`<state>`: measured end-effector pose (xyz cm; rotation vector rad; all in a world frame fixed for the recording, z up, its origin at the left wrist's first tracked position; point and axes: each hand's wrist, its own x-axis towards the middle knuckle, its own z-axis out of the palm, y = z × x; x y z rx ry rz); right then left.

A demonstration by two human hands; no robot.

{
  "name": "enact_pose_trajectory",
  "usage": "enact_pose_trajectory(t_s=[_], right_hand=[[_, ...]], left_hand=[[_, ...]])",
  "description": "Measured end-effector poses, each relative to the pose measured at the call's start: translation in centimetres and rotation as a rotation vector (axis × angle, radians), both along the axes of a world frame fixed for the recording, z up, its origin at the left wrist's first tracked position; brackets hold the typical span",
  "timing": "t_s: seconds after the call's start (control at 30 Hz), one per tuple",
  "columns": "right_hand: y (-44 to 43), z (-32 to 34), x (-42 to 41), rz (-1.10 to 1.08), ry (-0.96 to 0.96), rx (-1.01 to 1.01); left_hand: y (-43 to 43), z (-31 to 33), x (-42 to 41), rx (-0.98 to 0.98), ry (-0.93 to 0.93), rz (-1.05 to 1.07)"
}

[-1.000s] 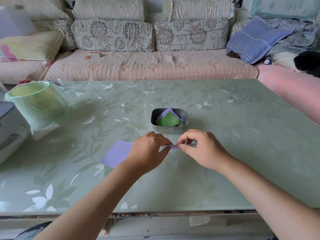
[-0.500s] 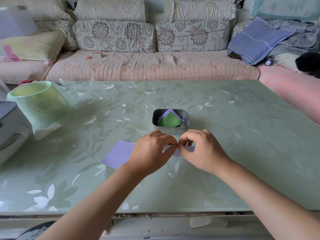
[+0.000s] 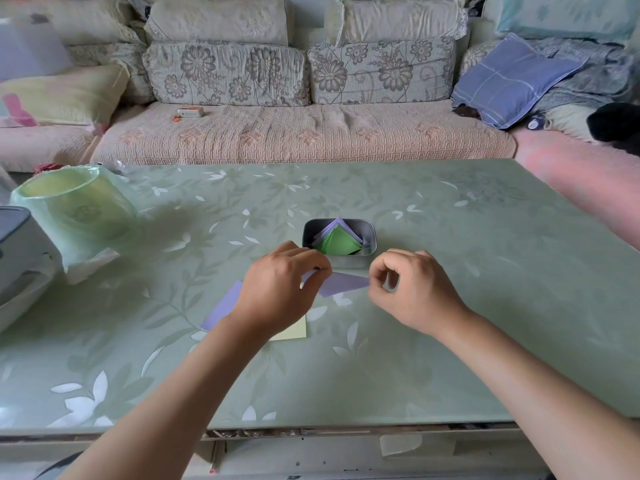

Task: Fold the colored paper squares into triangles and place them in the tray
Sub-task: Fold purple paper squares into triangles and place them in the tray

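Pale green glass-topped table w/ white leaf pattern fills most of the view; floral-cushioned sofa runs behind it. Green plastic-lined bin stands at far L of the table.

Both bare forearms come in from the bottom edge, angled inward, hands meeting mid-table just in front of the tray. Left hand: palm down, knuckles up, fingers curled and pressed together, fingertips pinching the L end of a folded purple paper piece; thumb hidden under the hand. Right hand: fingers loosely curled, thumb and forefinger bent toward each other w/ a small gap. The paper's R tip reaches the forefinger, but can't tell if it's pinched or only touching.

Small rounded-rect grey metal tray sits just beyond the hands and holds a folded green triangle on top of folded purple triangles; count unclear.

Flat purple paper square lies on the table under the L wrist, mostly covered. A pale yellow paper square peeks out beside it, only one corner visible.
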<state>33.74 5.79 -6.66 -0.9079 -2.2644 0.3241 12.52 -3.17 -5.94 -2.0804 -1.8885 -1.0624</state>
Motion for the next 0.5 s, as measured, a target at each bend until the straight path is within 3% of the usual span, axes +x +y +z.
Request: enact_pose_trajectory(t_s=[0.27,0.5], right_hand=[[0.6,-0.4,0.4,-0.077,-0.001,0.028],[-0.4,-0.2,-0.9,0.092,0.051,0.122]], left_hand=[[0.1,-0.1,-1.3,-0.001,-0.012,0.065],[-0.1,-0.4,1.0,-0.019,-0.083,-0.018]])
